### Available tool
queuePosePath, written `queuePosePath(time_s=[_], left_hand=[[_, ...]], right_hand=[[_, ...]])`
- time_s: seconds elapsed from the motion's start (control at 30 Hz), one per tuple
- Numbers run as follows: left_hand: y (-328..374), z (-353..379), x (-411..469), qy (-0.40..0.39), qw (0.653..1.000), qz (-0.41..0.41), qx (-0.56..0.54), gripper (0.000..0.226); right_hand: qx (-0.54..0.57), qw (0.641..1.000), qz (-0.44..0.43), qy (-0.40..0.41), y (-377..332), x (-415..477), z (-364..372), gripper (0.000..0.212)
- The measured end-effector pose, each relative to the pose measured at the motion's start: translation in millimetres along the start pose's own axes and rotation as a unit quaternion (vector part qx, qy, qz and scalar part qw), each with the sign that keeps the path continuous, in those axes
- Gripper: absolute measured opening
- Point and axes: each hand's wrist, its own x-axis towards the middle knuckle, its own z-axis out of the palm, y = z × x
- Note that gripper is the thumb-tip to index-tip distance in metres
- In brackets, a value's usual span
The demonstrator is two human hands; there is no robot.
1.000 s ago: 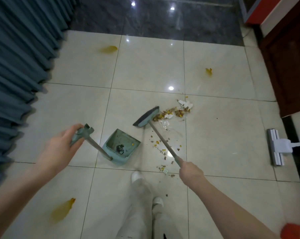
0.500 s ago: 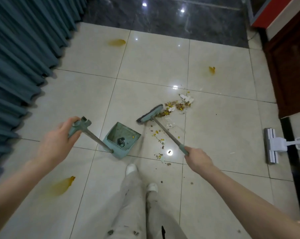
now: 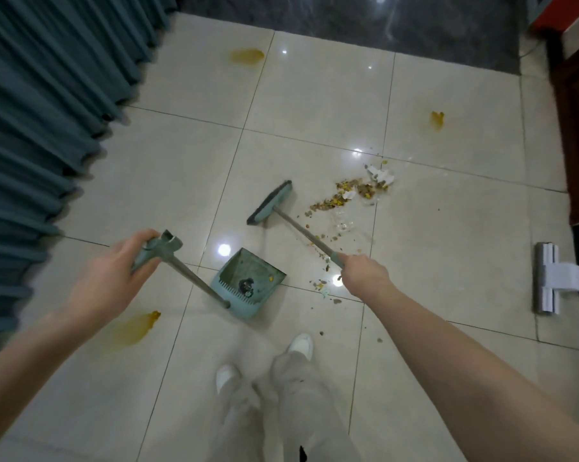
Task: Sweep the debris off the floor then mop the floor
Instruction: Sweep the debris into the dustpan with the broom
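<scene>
My left hand (image 3: 110,278) grips the teal top of the dustpan's long handle. The teal dustpan (image 3: 248,288) rests on the cream tiles in front of my feet, with a little dirt inside. My right hand (image 3: 364,275) is closed around the broom's handle. The broom head (image 3: 271,203) sits above the dustpan, left of the debris pile (image 3: 351,195) of brown and yellow crumbs and white scraps. Loose crumbs (image 3: 321,285) trail from the pile toward my right hand. A white flat mop (image 3: 548,281) lies on the floor at the far right.
Teal curtains (image 3: 38,128) hang along the left side. Yellow stains mark the tiles at the lower left (image 3: 135,330), top (image 3: 247,56) and upper right (image 3: 437,119). Dark wooden furniture (image 3: 578,135) stands at the right. My white shoes (image 3: 301,345) are just behind the dustpan.
The broom head has swung left, away from the debris pile, to above the dustpan. The view has shifted, and my feet have stepped back slightly.
</scene>
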Motion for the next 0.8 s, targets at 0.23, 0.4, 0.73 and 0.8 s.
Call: queuePosePath(time_s=[0.23,0.4,0.73,0.8], left_hand=[[-4,2,9,-0.030,0.999,0.040,0.002,0.037],[1,1,26,-0.039,0.997,0.074,0.001,0.037],[32,-15,75,-0.018,0.993,0.118,-0.002,0.038],[35,-17,95,-0.020,0.992,0.122,0.008,0.038]], right_hand=[[-0.015,0.997,0.065,-0.027,87,-60,48,0.047],[-0.007,0.993,0.106,-0.056,136,-117,71,0.051],[0.051,0.993,0.108,0.021,138,-125,40,0.044],[0.084,0.989,0.110,0.045,129,-110,24,0.044]])
